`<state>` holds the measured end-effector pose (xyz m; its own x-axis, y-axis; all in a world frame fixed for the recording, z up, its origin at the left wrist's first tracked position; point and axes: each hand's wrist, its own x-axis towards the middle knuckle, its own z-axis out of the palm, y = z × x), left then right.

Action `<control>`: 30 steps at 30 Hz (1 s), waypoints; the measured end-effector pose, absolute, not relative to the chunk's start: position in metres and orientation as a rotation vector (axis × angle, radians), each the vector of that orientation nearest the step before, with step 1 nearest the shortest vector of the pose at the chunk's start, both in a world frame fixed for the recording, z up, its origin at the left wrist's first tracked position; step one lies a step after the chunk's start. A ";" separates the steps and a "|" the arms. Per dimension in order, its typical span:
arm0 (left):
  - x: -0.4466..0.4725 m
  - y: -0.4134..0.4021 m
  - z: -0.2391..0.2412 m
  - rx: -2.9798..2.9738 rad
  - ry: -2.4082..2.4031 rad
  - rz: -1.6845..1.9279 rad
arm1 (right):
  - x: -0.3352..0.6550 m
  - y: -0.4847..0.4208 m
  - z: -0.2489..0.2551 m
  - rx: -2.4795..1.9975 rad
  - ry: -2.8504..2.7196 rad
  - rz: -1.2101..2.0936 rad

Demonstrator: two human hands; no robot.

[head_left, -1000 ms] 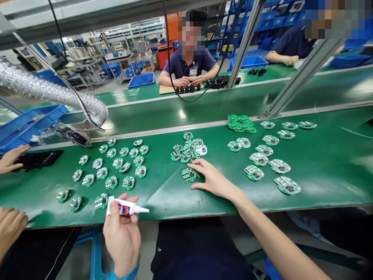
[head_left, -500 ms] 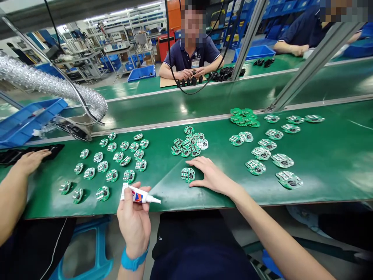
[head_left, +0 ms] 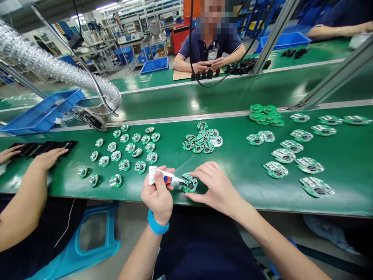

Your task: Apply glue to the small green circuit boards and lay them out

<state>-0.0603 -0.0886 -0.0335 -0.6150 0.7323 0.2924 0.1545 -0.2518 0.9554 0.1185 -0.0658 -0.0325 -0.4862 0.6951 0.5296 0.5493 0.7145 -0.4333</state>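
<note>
My left hand (head_left: 159,196), with a blue band at its wrist, grips a small white glue tube (head_left: 167,177) with a blue and orange print. The tube's pointed nozzle reaches the left edge of a round green circuit board (head_left: 189,183); whether it touches cannot be made out. Thumb and forefinger of my right hand (head_left: 215,186) hold this board by its near and far edges, close to the table's front edge. Behind it lies a pile of similar boards (head_left: 201,140). More boards (head_left: 124,165) are spread on the left.
Further boards (head_left: 310,165) lie at the right, beside a stack of bare green boards (head_left: 265,115). A neighbour's hands (head_left: 49,158) rest on black parts (head_left: 29,149) at the left. A silver duct (head_left: 58,62) hangs above a blue bin (head_left: 43,112). Opposite sits a person (head_left: 208,46).
My left hand has brought the tube right and up to the board's edge. My right hand's fingers have closed on the board. The camera view has shifted.
</note>
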 end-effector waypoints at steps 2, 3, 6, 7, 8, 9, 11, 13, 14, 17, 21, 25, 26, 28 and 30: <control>-0.059 -0.089 -0.036 1.170 1.631 1.911 | 0.114 -0.069 -0.029 -0.943 -2.209 0.215; -0.059 -0.090 -0.037 1.207 1.645 1.907 | 0.112 -0.070 -0.028 -0.946 -2.208 0.198; -0.059 -0.092 -0.040 1.290 1.668 1.901 | 0.110 -0.072 -0.025 -0.961 -2.215 0.182; -0.059 -0.093 -0.040 1.311 1.668 1.899 | 0.109 -0.072 -0.024 -0.963 -2.219 0.180; -0.059 -0.094 -0.040 1.328 1.666 1.894 | 0.108 -0.072 -0.023 -0.963 -2.222 0.180; -0.058 -0.095 -0.040 1.343 1.668 1.891 | 0.108 -0.072 -0.023 -0.963 -2.227 0.179; -0.058 -0.096 -0.040 1.373 1.689 1.883 | 0.107 -0.072 -0.022 -0.964 -2.238 0.170; -0.059 -0.097 -0.041 1.425 1.728 1.878 | 0.106 -0.073 -0.021 -0.966 -2.251 0.148; -0.059 -0.098 -0.041 1.469 1.753 1.875 | 0.105 -0.074 -0.021 -0.966 -2.256 0.135; -0.064 -0.099 -0.043 1.662 1.830 1.864 | 0.105 -0.075 -0.020 -0.963 -2.258 0.109; -0.071 -0.098 -0.045 1.838 1.852 1.880 | 0.105 -0.076 -0.019 -0.947 -2.257 0.088; -0.075 -0.095 -0.046 1.874 1.858 1.892 | 0.105 -0.077 -0.018 -0.933 -2.256 0.073; -0.076 -0.095 -0.047 1.873 1.861 1.895 | 0.105 -0.077 -0.018 -0.932 -2.255 0.071; -0.077 -0.093 -0.047 1.842 1.868 1.903 | 0.105 -0.078 -0.017 -0.933 -2.254 0.070; -0.078 -0.092 -0.047 1.774 1.877 1.905 | 0.105 -0.078 -0.016 -0.936 -2.258 0.071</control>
<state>-0.0779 -0.0920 -0.0468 -0.3874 0.6058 0.6950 0.6860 -0.3141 0.6562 0.1046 -0.0780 -0.0162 -0.5083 0.6431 0.5728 0.6061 0.7396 -0.2926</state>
